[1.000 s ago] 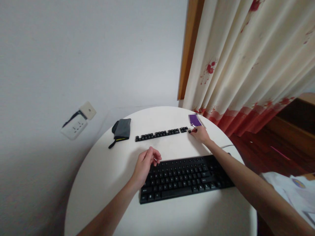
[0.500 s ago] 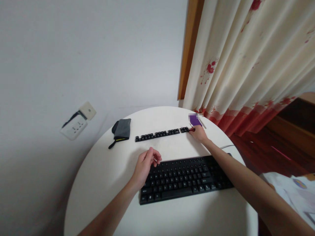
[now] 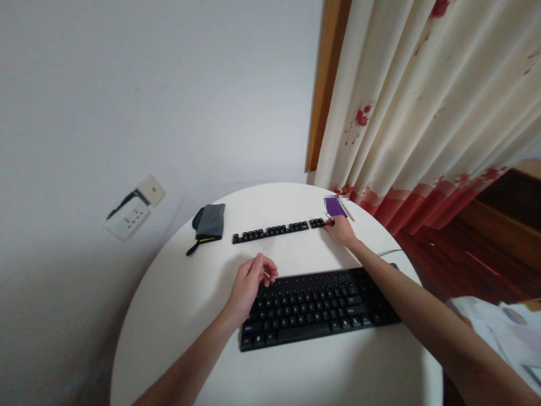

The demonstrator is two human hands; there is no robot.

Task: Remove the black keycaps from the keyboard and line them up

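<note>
A black keyboard (image 3: 321, 307) lies on the round white table (image 3: 177, 316) in front of me. My left hand (image 3: 249, 285) rests at the keyboard's upper left corner with its fingers curled loosely. Farther back a row of loose black keycaps (image 3: 270, 231) is lined up. My right hand (image 3: 341, 230) reaches to the right end of that row, fingers pinched at the last keycap beside a purple card (image 3: 336, 207). Whether it holds the cap I cannot make out.
A grey pouch with a black strap (image 3: 208, 224) lies at the table's back left. A wall socket (image 3: 129, 217) sits on the white wall to the left. Flowered curtains (image 3: 422, 113) hang behind the table on the right. A thin cable (image 3: 389, 252) runs off the right edge.
My right hand has slid a little left and back, bringing a loose keycap up against the end of the row. My left hand has stayed put.
</note>
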